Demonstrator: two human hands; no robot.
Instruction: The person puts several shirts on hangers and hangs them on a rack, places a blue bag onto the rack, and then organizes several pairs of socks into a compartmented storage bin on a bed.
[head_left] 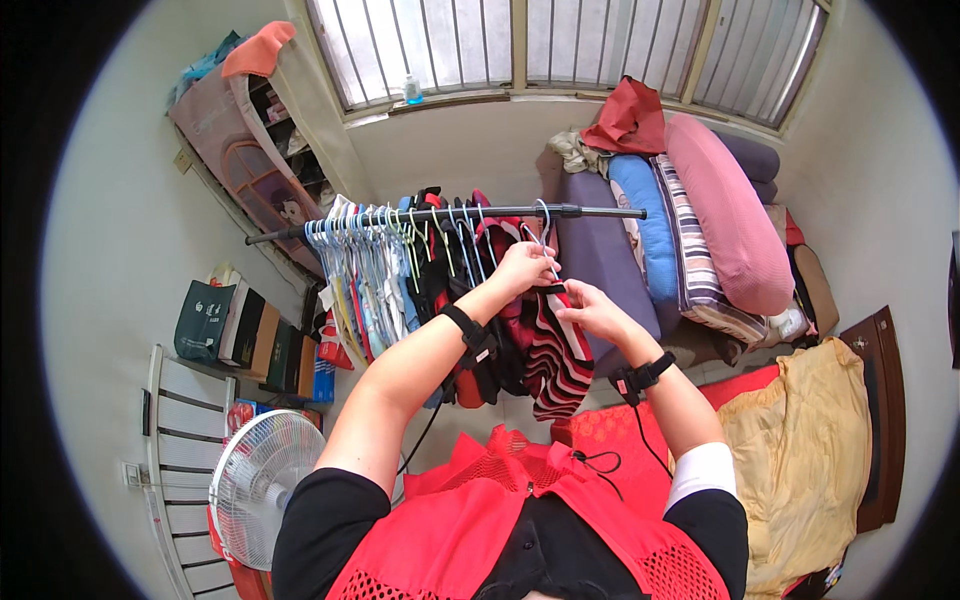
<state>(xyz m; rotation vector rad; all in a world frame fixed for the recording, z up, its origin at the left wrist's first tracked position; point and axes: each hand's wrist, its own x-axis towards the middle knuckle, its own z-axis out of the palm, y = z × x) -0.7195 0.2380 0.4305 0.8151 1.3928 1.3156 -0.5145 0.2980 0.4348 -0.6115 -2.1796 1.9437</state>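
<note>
A light-blue clothes hanger [544, 222] hangs by its hook near the right part of a dark rail. My left hand [527, 268] is closed on the hanger's upper part, just under the rail. A red, black and white wavy-striped garment [562, 368] hangs below it, with a dark band at its top edge. To the right, my right hand [592, 310] pinches the top edge of this garment with bent fingers. Part of the hanger is hidden behind my hands and the cloth.
Many clothes on hangers [370, 260] crowd the rail [460, 212] to the left. A white fan [265, 485] stands at lower left, beside boxes and bags [245, 325]. Piled bedding [720, 215] lies on a purple sofa [595, 225]. A yellow cloth [800, 460] covers a bed at right.
</note>
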